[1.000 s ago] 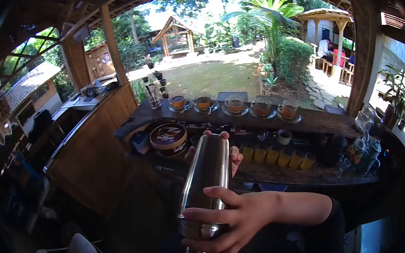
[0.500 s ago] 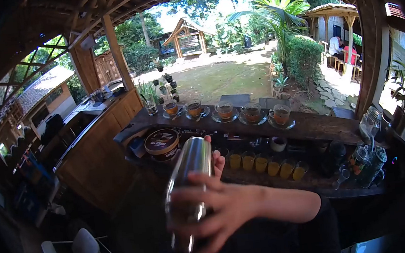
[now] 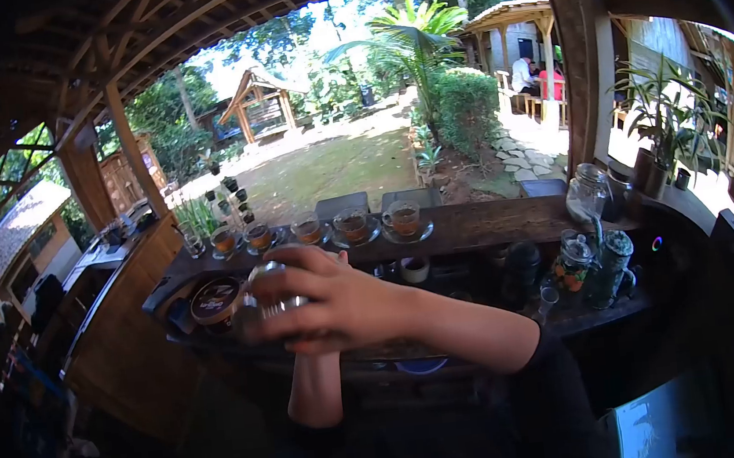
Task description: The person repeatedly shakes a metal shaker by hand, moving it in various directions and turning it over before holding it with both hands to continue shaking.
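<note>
A shiny metal cocktail shaker (image 3: 272, 284) is held up in front of the counter, mostly covered by my fingers and blurred by motion. Wrapped over its near side is my right hand (image 3: 325, 302), fingers curled. My left hand (image 3: 342, 257) is largely hidden behind the right one; only a fingertip shows above, with the left forearm rising below. Just beyond the hands, several glass cups of brown drink (image 3: 352, 227) stand on saucers along the raised ledge. A round brown tub (image 3: 213, 300) sits on the lower counter, left of the shaker.
On the right of the counter (image 3: 508, 224) stand a clear glass jar (image 3: 587, 194), a jar with an orange pattern (image 3: 574, 253) and a dark green pitcher (image 3: 611, 267). A potted plant (image 3: 662, 130) is at the far right. People sit outside under a roof.
The shaker has gone from a raised, slanted pose to one where its end faces me, higher and further left. My view has turned right. My arms now hide the glasses of orange drink.
</note>
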A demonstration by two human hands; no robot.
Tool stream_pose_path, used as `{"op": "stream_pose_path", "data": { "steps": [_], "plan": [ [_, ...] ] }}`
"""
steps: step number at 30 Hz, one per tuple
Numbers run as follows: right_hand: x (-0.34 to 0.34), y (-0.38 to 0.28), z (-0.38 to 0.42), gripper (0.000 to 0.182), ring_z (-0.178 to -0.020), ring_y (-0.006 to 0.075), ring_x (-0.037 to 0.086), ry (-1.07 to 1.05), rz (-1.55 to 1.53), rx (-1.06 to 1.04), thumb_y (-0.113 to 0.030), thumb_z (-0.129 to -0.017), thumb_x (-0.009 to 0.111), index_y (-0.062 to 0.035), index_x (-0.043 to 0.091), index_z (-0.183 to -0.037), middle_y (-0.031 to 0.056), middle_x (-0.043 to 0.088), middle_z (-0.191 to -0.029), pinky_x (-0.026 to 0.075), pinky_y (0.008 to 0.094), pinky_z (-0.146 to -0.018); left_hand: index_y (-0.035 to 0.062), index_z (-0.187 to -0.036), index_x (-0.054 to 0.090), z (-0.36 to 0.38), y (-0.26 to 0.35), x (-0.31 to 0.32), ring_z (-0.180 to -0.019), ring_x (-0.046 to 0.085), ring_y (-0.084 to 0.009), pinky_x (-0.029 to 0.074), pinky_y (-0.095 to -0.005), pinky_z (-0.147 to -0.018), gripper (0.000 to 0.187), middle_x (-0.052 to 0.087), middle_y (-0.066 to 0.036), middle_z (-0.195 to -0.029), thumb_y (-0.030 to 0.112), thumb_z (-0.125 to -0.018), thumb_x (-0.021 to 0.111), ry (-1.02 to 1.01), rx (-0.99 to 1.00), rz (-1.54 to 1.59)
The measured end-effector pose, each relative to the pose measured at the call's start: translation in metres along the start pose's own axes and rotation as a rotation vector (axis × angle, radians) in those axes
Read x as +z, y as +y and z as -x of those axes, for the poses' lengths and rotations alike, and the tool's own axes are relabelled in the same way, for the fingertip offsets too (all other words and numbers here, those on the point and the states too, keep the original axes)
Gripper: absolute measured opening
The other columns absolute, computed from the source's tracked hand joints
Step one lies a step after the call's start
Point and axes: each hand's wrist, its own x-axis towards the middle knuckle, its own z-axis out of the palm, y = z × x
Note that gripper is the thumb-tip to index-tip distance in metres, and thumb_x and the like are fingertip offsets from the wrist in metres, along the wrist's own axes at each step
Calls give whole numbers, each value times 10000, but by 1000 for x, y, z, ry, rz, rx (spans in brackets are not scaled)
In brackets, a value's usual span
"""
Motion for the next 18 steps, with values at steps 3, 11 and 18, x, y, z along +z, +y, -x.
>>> {"op": "stream_pose_path", "data": {
  "steps": [3, 11, 18],
  "plan": [
    [-12, -13, -8, 567, -1127, 389, 418, 8, 80, -66, -186, -662, 673, -297, 497, -1190, 76, 453, -1244, 422, 491, -855, 145, -1360, 322, -4, -1, 25, -1109, 398, -203, 276, -394, -1015, 562, 362, 49, -1344, 237, -857, 555, -7, -461, 147],
    [-19, -41, 6, 407, -1200, 381, 395, -85, 115, -197, -274, -764, 637, -194, 519, -1145, 52, 446, -1239, 345, 594, -923, 151, -1331, 385, -4, 23, 14, -1137, 470, -247, 436, -356, -911, 516, 484, -44, -1243, 426, -901, 461, 152, -740, -291],
    [-30, -52, 56, 809, -1158, 351, 441, 438, 230, 229, -174, -637, 808, -254, 354, -1301, 179, 414, -1233, 401, 459, -961, 99, -1281, 422, 5, -20, 10, -1088, 529, -221, 473, -379, -869, 441, 517, -77, -1212, 347, -918, 458, 84, -1020, -286]
  ]
}}
